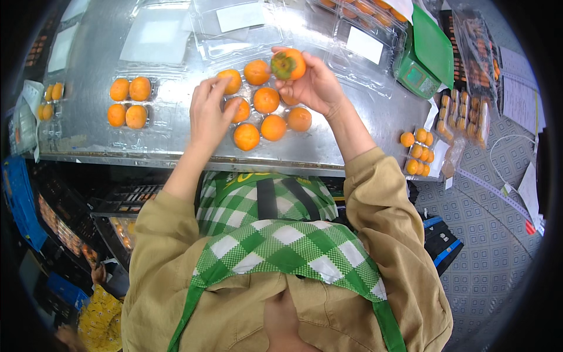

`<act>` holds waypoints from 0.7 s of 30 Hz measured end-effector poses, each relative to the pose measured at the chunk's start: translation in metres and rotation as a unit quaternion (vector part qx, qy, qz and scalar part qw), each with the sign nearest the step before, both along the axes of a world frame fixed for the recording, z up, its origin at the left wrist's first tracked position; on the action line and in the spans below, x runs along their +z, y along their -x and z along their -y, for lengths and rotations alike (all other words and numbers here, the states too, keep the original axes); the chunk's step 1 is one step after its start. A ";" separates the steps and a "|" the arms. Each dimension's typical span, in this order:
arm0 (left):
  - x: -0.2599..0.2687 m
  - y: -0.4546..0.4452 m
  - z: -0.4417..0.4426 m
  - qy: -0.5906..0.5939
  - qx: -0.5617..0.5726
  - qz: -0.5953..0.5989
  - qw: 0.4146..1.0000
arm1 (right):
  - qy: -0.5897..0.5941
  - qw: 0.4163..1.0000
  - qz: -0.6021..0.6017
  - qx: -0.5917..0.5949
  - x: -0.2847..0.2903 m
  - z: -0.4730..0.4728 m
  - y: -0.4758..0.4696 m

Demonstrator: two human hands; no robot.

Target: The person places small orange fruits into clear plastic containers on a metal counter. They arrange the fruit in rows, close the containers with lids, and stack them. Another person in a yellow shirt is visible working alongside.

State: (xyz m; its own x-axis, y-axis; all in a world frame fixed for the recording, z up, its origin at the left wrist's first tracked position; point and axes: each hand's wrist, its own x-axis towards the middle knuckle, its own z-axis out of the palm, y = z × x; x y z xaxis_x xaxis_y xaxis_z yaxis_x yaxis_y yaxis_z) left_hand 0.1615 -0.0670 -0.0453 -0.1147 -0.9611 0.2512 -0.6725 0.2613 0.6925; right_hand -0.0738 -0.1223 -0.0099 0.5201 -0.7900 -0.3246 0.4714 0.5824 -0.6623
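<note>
On the metal table before me, several orange persimmons sit in rows in a clear plastic tray. My right hand holds one persimmon above the back right of the tray, its green calyx facing left; another persimmon is partly hidden beneath that hand. At the tray's left side, my left hand has its fingers spread over two persimmons, the back left one and the one in front of it. Whether its fingertips grip either of them, I cannot tell.
Left on the metal table is a clear tray with several persimmons. Clear plastic containers lie at the back. A green scale stands back right, and a small filled tray sits at the right edge. Another person's yellow garment shows lower left.
</note>
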 end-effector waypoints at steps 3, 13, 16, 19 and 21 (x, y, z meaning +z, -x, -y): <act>0.002 0.002 -0.023 -0.036 -0.043 0.030 0.998 | 0.253 0.896 -0.363 -0.018 -0.008 0.002 0.005; 0.010 0.009 -0.014 -0.125 -0.062 0.136 0.981 | 0.445 0.559 -0.692 0.102 -0.027 0.025 0.005; 0.011 0.005 -0.010 -0.124 -0.072 0.140 0.980 | 0.467 0.543 -0.694 0.075 -0.034 0.026 0.003; 0.012 0.005 -0.012 -0.111 -0.063 0.127 0.984 | 0.506 0.541 -0.671 0.031 -0.027 0.015 -0.004; 0.010 0.007 -0.013 -0.106 -0.058 0.115 0.986 | 0.524 0.575 -0.627 0.044 -0.010 -0.009 -0.015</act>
State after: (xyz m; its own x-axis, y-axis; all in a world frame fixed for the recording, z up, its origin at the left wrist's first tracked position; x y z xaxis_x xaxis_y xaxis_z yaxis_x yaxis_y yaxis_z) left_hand 0.1543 -0.0539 -0.0349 -0.2574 -0.9663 0.0001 -0.7922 0.2111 0.5726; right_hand -0.0586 -0.1138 -0.0197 0.4482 -0.8825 0.1423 -0.7601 -0.4601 -0.4588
